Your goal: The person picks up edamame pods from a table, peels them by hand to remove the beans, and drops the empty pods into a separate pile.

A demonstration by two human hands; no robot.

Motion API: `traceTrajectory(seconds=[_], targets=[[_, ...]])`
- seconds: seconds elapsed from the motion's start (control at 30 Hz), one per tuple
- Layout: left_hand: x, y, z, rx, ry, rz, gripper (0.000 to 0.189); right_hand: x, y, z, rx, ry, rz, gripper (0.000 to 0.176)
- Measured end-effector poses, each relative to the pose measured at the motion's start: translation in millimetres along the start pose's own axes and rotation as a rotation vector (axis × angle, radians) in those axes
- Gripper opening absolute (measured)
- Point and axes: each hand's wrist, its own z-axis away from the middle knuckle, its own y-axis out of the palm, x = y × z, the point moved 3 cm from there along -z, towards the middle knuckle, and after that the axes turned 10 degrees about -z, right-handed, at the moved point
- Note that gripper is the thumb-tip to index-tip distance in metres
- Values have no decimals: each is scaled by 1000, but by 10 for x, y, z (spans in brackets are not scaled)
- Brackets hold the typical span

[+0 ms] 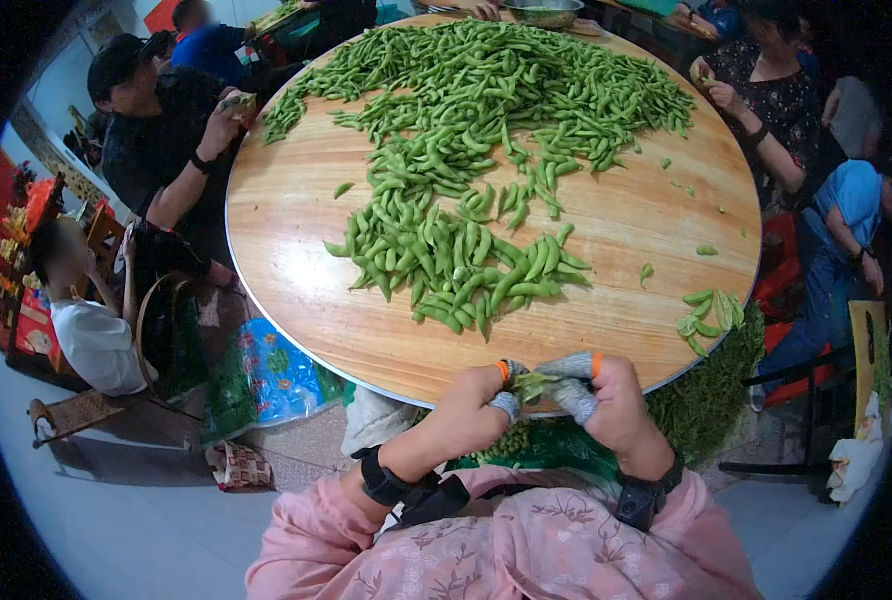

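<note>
The left hand [466, 410] and the right hand [618, 400] meet just off the near rim of the round wooden tabletop [296, 230]. Their grey-capped fingers [574, 398] are clamped on one green pod [533, 384] held between them. Beyond the fingers lies a heap of pods [456, 260], and a few loose pods [708, 315] lie off to their right.

Bare table [336, 320] nearside, pod heap [456, 262] beyond
</note>
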Motion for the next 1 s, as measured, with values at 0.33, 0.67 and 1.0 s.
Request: traceTrajectory(seconds=[0.33,0.67,1.0], targets=[[-339,-416,-711,-338,191,-1166,11,240,-1459,654,-679,220,923,18],[-351,-384,-634,-276,323,-810,12,42,-556,237,-219,66,191,32],[-318,-119,-24,-172,322,71,20,30,58,-171,106,-145,-77,30]])
